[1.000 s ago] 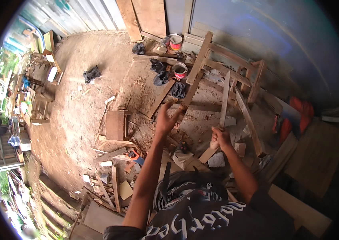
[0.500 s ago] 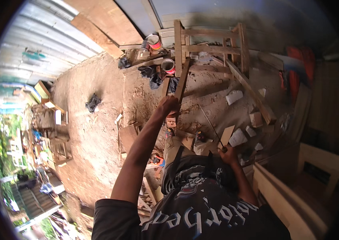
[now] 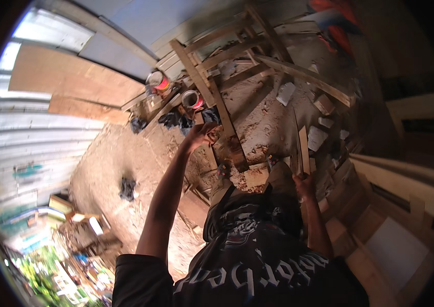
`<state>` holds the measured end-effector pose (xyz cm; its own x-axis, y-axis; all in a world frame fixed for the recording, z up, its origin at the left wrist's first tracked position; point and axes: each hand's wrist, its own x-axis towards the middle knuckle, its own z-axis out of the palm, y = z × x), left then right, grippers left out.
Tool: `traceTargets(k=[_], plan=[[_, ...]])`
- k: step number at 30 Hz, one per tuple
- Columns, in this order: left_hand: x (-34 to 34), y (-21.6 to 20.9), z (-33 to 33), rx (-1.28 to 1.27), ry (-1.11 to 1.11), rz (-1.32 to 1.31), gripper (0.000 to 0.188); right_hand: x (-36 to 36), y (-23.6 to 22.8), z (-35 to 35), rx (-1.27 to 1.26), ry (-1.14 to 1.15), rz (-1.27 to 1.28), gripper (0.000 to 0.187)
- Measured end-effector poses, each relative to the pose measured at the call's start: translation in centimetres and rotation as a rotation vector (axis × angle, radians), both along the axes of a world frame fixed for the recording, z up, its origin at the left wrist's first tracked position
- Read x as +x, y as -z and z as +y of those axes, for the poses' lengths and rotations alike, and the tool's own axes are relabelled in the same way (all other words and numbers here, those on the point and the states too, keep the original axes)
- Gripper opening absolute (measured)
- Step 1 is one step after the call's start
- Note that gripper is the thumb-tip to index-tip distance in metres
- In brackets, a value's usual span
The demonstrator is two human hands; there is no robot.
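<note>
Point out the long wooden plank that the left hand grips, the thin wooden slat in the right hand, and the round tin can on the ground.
Long wooden plank (image 3: pixel 216 100), head view, mid-length of its face.
Thin wooden slat (image 3: pixel 304 148), head view, upper part.
Round tin can (image 3: pixel 191 99), head view, its open rim.

Sawdust and sandy dirt cover the ground (image 3: pixel 124 153) pretty much everywhere. Two open tins (image 3: pixel 156 81) sit near the wall, one (image 3: pixel 192 98) just beside the other, with dark rags (image 3: pixel 172 119) bunched up right below them. Another dark lump (image 3: pixel 127 188) lies alone out on the dirt, well apart from the rest. A brown board (image 3: pixel 68 77) leans flat against the corrugated metal wall (image 3: pixel 32 138). Pale offcut blocks (image 3: pixel 285 93) are scattered on the right, near a long plank (image 3: pixel 309 79) lying at a slant. Something orange (image 3: pixel 337 25) is up top, too blurry to tell. Bottom left there's a cluttered pile of stuff (image 3: pixel 83 225) and some greenery (image 3: pixel 37 276).
</note>
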<state>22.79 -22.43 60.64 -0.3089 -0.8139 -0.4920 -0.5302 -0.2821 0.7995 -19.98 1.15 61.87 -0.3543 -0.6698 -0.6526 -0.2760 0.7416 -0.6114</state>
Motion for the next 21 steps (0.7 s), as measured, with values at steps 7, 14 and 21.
traceTargets(k=[7,14,21], plan=[[-1.3,0.0,5.5,-0.511,0.082,-0.055,0.065,11.2,1.7,6.7,-0.040,0.251,-0.052,0.031],[-3.8,-1.1,3.0,-0.746,0.663,0.233,0.034,17.2,0.8,10.8,-0.054,0.224,0.141,0.048],[-3.8,-0.3,1.3,-0.716,0.709,0.350,0.024,21.4,-2.5,14.0,-0.034,0.280,0.155,0.048]])
